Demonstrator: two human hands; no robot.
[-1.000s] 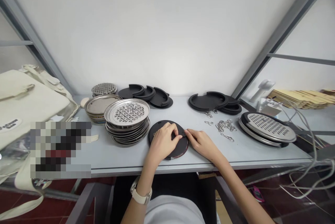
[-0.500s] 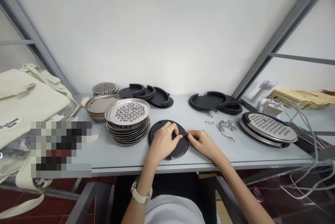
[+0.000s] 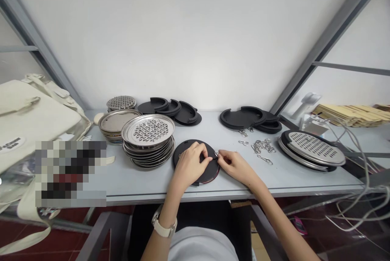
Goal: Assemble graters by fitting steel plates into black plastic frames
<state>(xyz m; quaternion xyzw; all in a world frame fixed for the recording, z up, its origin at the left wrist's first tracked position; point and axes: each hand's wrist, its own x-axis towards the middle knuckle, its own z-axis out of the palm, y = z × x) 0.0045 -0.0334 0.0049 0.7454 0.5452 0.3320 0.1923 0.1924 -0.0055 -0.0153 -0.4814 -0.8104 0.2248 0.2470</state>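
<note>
In front of me on the table lies a round black case [image 3: 188,146] with a dark reddish edge along its near right side. My left hand [image 3: 192,164] presses on top of it, fingers curled and the thumb bent toward the index finger. At the case's right edge, my right hand [image 3: 230,162] pinches a small metal snap clip [image 3: 216,153] between thumb and index finger. The clip touches the rim, but I cannot tell whether it passes through it. Several loose snap clips [image 3: 263,146] lie to the right of my right hand.
Left of the case stands a stack of round metal grater plates [image 3: 148,131], with another plate stack [image 3: 119,122] behind it. Black holders [image 3: 243,118] lie along the wall. Slotted metal discs [image 3: 317,147] sit at the right, near cables [image 3: 367,167]. A cream bag [image 3: 39,114] is far left.
The clip at the case's edge shows more, standing up slightly beside my right fingertips. My right fingers have shifted a little; my left hand stays on the case.
</note>
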